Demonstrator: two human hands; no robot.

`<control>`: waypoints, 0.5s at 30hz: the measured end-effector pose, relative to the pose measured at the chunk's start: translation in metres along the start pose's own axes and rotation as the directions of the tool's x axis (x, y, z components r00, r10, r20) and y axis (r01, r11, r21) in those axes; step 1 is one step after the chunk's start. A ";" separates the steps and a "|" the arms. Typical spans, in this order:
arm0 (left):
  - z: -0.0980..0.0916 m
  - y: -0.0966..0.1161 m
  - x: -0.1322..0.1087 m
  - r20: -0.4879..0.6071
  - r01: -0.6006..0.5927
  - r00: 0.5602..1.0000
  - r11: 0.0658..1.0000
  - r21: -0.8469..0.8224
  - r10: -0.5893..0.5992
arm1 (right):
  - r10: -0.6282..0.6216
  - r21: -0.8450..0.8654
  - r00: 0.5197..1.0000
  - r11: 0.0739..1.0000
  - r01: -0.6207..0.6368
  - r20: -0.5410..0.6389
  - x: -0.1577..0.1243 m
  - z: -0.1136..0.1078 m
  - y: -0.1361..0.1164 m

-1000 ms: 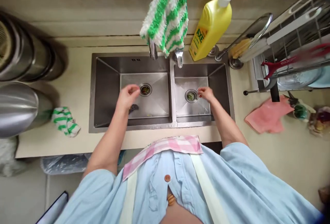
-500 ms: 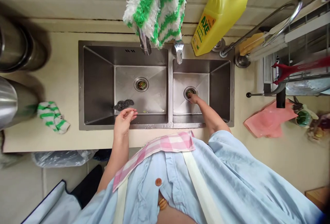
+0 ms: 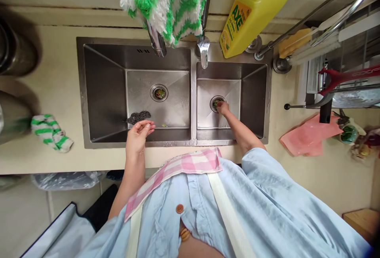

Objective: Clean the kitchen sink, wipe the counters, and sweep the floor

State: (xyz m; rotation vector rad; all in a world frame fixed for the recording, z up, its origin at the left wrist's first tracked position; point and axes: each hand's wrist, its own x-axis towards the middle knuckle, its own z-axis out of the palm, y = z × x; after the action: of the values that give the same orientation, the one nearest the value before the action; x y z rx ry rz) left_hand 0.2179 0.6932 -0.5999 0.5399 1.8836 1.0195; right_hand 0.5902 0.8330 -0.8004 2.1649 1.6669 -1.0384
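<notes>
My right hand point(image 3: 223, 108) reaches into the smaller right basin point(image 3: 204, 122), its fingers bunched at the right edge of the drain strainer point(image 3: 214, 105). Green scraps show in that strainer; what the fingertips pinch is hidden. Above the front rim of the larger left basin point(image 3: 175, 118), my left hand point(image 3: 139, 133) hovers with loosely bent fingers and nothing in it. Just beyond it, a dark steel wool scourer point(image 3: 138, 116) lies on the basin floor. Another drain strainer point(image 3: 159, 93) in the left basin holds green and reddish food scraps.
A green-and-white striped cloth point(image 3: 166, 4) hangs over the faucet point(image 3: 157, 44). Behind the right basin stands a yellow detergent bottle point(image 3: 252, 16). At right are a dish rack point(image 3: 341, 92) and a pink cloth point(image 3: 310, 135). Another striped cloth point(image 3: 52, 131) lies on the left counter.
The view has shifted slightly, with the sink appearing a little larger and further left. My right hand stays at the right strainer, and my left hand still hovers by the left basin's front edge.
</notes>
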 end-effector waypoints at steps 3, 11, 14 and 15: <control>-0.001 0.001 0.000 0.007 -0.015 1.000 1.000 0.020 0.015 | -0.046 0.007 0.999 0.999 0.046 0.022 0.008 -0.010 -0.003; 0.003 -0.002 -0.002 0.019 -0.016 1.000 0.998 0.062 0.015 | -0.158 -0.018 0.965 0.986 0.166 0.210 0.003 -0.006 -0.009; 0.003 -0.001 -0.004 0.023 -0.006 1.000 0.998 0.060 0.005 | -0.142 -0.028 0.972 0.988 0.150 0.187 0.001 -0.015 -0.006; 0.003 -0.001 -0.005 0.027 -0.001 1.000 0.998 0.057 0.000 | -0.140 -0.028 0.974 0.989 0.147 0.179 0.000 -0.020 -0.004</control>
State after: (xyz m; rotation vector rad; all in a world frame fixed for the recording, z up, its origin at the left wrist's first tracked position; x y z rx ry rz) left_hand 0.2230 0.6903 -0.5990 0.5847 1.8929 0.9564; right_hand 0.5941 0.8452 -0.7847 1.8889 1.7648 -1.1857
